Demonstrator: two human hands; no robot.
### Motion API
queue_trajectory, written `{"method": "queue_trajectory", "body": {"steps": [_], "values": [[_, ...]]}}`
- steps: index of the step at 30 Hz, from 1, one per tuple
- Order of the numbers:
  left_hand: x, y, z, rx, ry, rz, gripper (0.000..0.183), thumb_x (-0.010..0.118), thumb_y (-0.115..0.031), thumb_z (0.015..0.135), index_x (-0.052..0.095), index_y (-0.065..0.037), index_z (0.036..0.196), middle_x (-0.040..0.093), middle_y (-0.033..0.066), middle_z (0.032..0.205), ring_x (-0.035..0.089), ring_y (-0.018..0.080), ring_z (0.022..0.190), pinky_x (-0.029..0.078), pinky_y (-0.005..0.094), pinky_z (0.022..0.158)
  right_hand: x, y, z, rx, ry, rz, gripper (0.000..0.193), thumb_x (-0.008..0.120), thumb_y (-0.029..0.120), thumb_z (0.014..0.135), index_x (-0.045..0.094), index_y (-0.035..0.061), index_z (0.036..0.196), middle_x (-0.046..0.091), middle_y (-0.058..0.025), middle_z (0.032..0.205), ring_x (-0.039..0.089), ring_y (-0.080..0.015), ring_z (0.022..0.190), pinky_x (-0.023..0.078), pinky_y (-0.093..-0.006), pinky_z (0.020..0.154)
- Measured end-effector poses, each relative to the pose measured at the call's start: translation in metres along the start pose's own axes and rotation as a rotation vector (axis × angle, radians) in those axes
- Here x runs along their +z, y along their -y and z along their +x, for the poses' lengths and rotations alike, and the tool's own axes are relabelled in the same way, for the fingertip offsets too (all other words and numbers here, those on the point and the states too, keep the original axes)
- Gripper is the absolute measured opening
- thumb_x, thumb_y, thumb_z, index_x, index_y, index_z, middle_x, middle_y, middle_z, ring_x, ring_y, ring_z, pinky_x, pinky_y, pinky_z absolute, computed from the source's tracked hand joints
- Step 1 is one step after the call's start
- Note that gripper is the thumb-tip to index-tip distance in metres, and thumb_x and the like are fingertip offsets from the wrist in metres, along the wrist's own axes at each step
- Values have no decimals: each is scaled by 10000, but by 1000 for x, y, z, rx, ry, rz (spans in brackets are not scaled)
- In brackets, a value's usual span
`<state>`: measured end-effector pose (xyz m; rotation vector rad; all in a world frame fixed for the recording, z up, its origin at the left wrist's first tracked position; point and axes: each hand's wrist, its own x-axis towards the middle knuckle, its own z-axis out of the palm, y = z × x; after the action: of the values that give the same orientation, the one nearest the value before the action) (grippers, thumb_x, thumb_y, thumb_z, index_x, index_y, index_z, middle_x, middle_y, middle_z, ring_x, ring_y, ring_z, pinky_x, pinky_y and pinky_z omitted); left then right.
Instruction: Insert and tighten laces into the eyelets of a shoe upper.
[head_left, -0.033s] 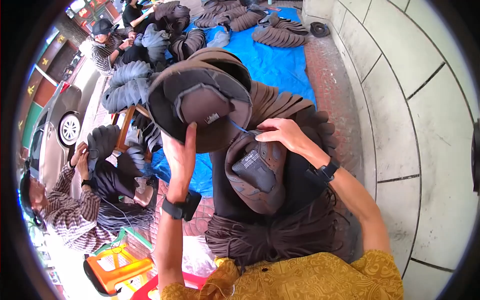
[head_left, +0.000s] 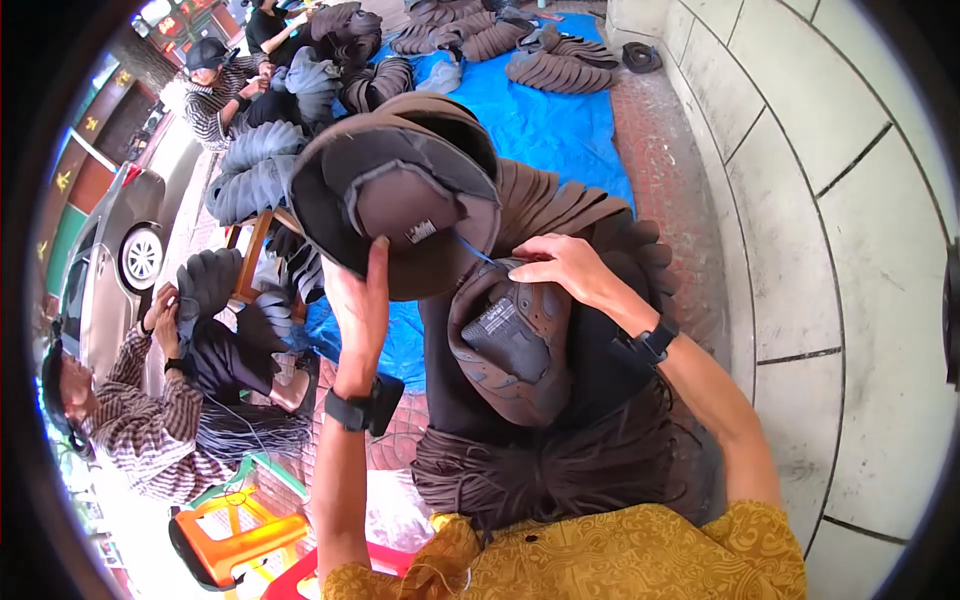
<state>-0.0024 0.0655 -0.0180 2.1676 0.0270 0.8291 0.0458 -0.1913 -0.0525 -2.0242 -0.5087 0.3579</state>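
Note:
My left hand (head_left: 355, 305) grips the brim of a brown wide-brimmed hat (head_left: 400, 205), thumb lying on its inner side and fingers hidden behind. Its hollow crown faces me, with a small white label inside. More brown hats are nested behind it. A thin blue strip (head_left: 475, 250) runs from this hat toward the fingertips of my right hand (head_left: 560, 265). That hand is closed at the upper edge of a crumpled brown piece (head_left: 515, 350), which looks like another hat, with a grey printed panel and small eyelets. Whether the fingers also pinch the strip is hidden.
A bundle of dark brown cords (head_left: 550, 460) lies across my lap. Stacked brown hats (head_left: 560, 205) stand beyond my hands on a blue tarp (head_left: 545, 125). A tiled wall (head_left: 800, 250) rises at right. At left are an orange stool (head_left: 240, 540) and a seated co-worker (head_left: 150, 420).
The wide-brimmed hat has shifted very slightly left and up with my left hand. My right hand has hardly moved.

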Motion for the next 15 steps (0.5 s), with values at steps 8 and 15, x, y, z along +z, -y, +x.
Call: {"method": "queue_trajectory", "body": {"steps": [8,15], "values": [[15,18,34,-5,-62,-11,370,611,-217,816,528,54,1054,589,212,963,564,329,886,418,362,797,-14,-30,18,95,78,296,550,645,336,697,564,-26,1103,584,-141,1065,529,-207,998,387,-291,870],[24,2,67,45,-93,-23,312,584,-199,836,548,29,1046,611,188,947,585,269,850,427,347,776,3,3,-7,80,44,83,512,732,211,613,588,-13,1050,596,-118,994,541,-177,904,420,-277,768]]}}
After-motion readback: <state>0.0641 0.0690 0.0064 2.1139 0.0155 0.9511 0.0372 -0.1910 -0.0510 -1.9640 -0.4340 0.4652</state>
